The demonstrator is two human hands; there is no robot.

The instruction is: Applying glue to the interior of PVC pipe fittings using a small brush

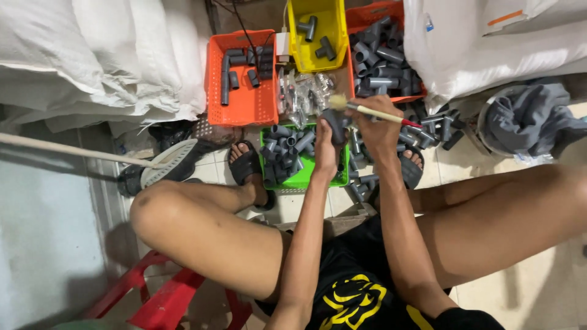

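Over on the far left, an orange basket [239, 76] sits on the floor [550, 275] with just a few dark pipe pieces in it, within easy reach. Next along, a yellow bin [318, 33] holds a handful of grey tee fittings, kept apart from the rest. Nearer, between the sandalled feet, a green tray [302, 178] brims with short grey fittings, parked right under the hands for quick picking. Now the left hand [326, 153]: its fingers wrap closed around a dark grey pipe fitting [336, 125], lifted upright over that green tray so its open end faces the brush. The right hand [379, 125] pinches a small brush [367, 111] by its handle, bristles touching the fitting's top. Far right, a second orange basket [382, 52] is heaped with grey fittings, more spilling loose on the floor beside it.
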